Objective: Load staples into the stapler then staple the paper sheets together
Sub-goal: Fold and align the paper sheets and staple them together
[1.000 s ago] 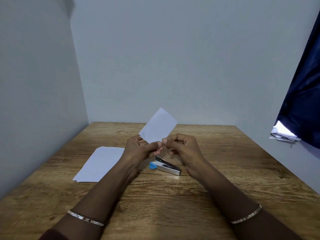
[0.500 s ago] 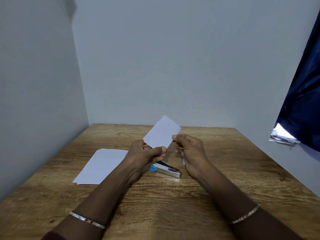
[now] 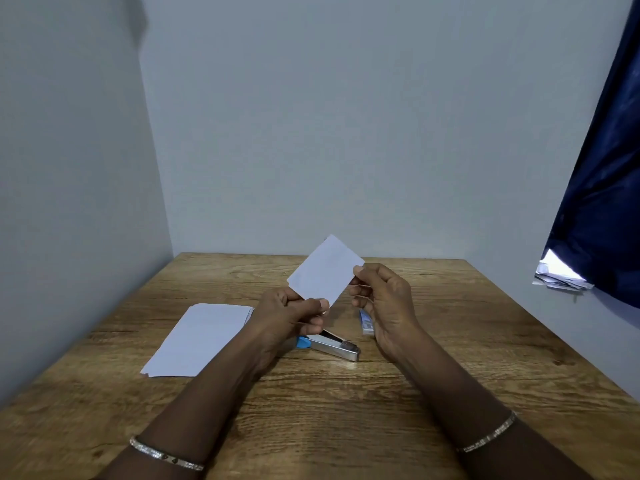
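I hold a small white paper sheet (image 3: 325, 271) tilted in the air above the table. My left hand (image 3: 291, 317) pinches its lower corner between thumb and fingers. My right hand (image 3: 384, 299) grips its right corner with the fingertips. Below my hands a silver stapler (image 3: 334, 345) with a blue end lies on the wooden table (image 3: 346, 410), closed and touched by neither hand. A small staple box (image 3: 367, 323) lies just right of the stapler, partly hidden by my right palm.
A stack of white paper sheets (image 3: 201, 337) lies flat on the table to the left of my left wrist. Grey walls close the table at the left and back. A dark blue curtain (image 3: 602, 202) hangs at the right over some loose papers (image 3: 557, 277).
Both hands have risen a little with the sheet. My right hand slid from the sheet's lower corner up to its right corner, uncovering the staple box on the table.
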